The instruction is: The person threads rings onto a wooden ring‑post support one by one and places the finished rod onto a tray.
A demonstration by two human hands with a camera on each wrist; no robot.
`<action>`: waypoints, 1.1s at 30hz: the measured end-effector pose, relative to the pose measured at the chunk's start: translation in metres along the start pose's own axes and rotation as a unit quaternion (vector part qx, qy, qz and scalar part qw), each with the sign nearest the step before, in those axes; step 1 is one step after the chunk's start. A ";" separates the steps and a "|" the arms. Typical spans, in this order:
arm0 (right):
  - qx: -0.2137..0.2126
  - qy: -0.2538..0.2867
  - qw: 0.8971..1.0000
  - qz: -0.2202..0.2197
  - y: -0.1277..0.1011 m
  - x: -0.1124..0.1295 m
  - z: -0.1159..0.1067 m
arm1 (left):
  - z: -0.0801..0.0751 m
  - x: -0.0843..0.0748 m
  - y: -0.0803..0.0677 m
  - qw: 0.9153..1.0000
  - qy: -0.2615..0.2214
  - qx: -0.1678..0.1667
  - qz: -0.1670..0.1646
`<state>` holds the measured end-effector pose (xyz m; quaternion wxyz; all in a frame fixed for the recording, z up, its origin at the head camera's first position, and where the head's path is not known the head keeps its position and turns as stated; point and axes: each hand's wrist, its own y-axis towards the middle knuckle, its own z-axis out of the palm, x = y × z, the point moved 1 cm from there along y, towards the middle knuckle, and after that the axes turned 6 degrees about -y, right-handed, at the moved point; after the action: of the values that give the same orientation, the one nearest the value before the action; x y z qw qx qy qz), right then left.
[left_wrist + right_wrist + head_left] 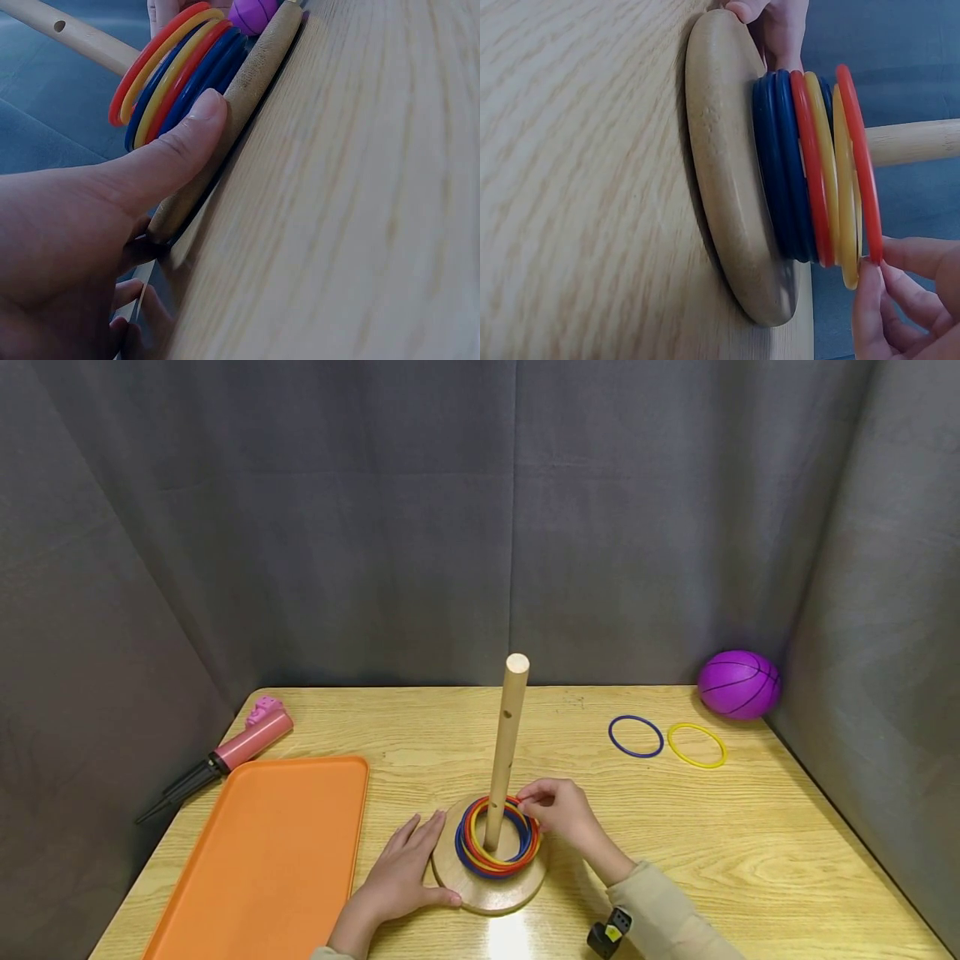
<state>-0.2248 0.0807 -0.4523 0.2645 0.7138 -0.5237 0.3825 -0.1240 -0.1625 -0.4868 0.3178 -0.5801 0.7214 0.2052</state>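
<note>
A wooden ring stand has a round base (pixel 491 893) and an upright peg (pixel 508 735) near the table's front middle. Several red, yellow and blue rings (pixel 497 842) lie stacked around the peg. My left hand (pixel 423 860) rests against the base's left rim with fingers fairly straight, and its thumb (pixel 199 124) presses the rim (pixel 247 75). My right hand (pixel 527 803) is at the stack's right side. In the right wrist view its fingertips (pixel 871 274) pinch the topmost red ring (pixel 859 150), which stands slightly off the yellow ring (pixel 845 195) below it.
An orange tray (pixel 262 852) lies at the front left, with a pink pump (pixel 240 747) behind it. A loose blue ring (pixel 636 736) and yellow ring (pixel 697 745) lie at the back right beside a purple ball (pixel 738 683). Grey curtains enclose the table.
</note>
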 end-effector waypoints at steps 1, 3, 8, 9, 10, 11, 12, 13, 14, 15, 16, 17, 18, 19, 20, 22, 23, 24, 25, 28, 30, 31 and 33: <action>-0.002 -0.001 1.000 0.002 0.000 0.000 0.000 | 0.000 0.000 0.000 1.000 -0.001 0.000 0.001; -0.005 -0.002 1.000 0.006 0.000 0.001 0.000 | 0.000 0.000 0.000 1.000 -0.001 -0.001 0.002; -0.011 0.000 1.000 0.011 0.001 0.000 -0.001 | 0.000 0.001 -0.001 1.000 -0.002 -0.003 0.002; -0.013 0.002 1.000 0.013 0.002 0.000 -0.003 | 0.000 0.001 -0.001 1.000 -0.001 -0.003 0.002; -0.016 0.004 1.000 0.016 0.002 0.000 -0.004 | 0.000 0.001 -0.001 1.000 -0.001 -0.003 0.003; -0.019 0.005 1.000 0.019 0.003 0.000 -0.007 | 0.000 0.002 -0.001 1.000 0.000 -0.003 0.003; -0.022 0.007 0.999 0.023 0.004 0.000 -0.009 | 0.001 0.002 -0.001 1.000 0.001 -0.003 0.004; -0.024 0.012 0.999 0.026 0.006 0.000 -0.013 | 0.001 0.002 -0.001 1.000 0.002 -0.003 0.005; -0.028 0.015 0.999 0.031 0.007 0.000 -0.017 | 0.001 0.002 -0.001 1.000 0.002 -0.003 0.005; -0.032 0.018 0.999 0.034 0.009 0.000 -0.022 | 0.001 0.002 -0.001 1.000 0.002 -0.003 0.004; -0.036 0.018 0.999 0.036 0.011 0.000 -0.027 | 0.001 0.002 -0.001 1.000 0.003 -0.003 0.004; -0.039 0.018 0.998 0.038 0.013 -0.001 -0.033 | 0.001 0.002 -0.001 1.000 0.003 -0.003 0.004; -0.044 0.017 0.998 0.039 0.016 -0.003 -0.039 | 0.000 0.002 -0.001 1.000 0.003 -0.002 0.003; -0.049 0.015 0.998 0.039 0.018 -0.004 -0.045 | 0.000 0.001 -0.001 1.000 0.003 -0.002 0.002; -0.055 0.013 0.998 0.039 0.021 -0.007 -0.052 | 0.000 0.001 -0.001 1.000 0.003 -0.002 0.001; -0.066 0.000 0.997 0.039 0.028 -0.014 -0.065 | 0.000 0.001 -0.001 1.000 0.003 -0.001 0.000; -0.072 -0.006 0.997 0.038 0.032 -0.019 -0.072 | 0.000 0.001 -0.001 1.000 0.003 -0.001 -0.001; -0.081 -0.012 0.996 0.036 0.036 -0.024 -0.079 | -0.001 0.001 -0.001 1.000 0.003 -0.001 -0.001; -0.089 -0.018 0.995 0.032 0.040 -0.029 -0.085 | -0.001 0.001 -0.001 1.000 0.003 -0.001 -0.001; -0.122 -0.039 0.991 0.028 0.051 -0.045 -0.105 | 0.000 0.001 -0.001 1.000 0.004 -0.002 0.003; -0.145 -0.059 0.987 0.028 0.057 -0.056 -0.116 | 0.000 0.001 0.000 1.000 0.005 -0.003 0.006; -0.154 -0.069 0.985 0.031 0.060 -0.061 -0.121 | 0.000 0.001 0.000 1.000 0.005 -0.003 0.006; -0.168 -0.092 0.981 0.042 0.064 -0.071 -0.129 | 0.000 0.001 0.000 1.000 0.005 -0.004 0.008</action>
<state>-0.3316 0.2000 -0.4394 0.3151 0.6683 -0.6323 0.2329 -0.1242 -0.1631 -0.4870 0.3102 -0.5769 0.7267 0.2072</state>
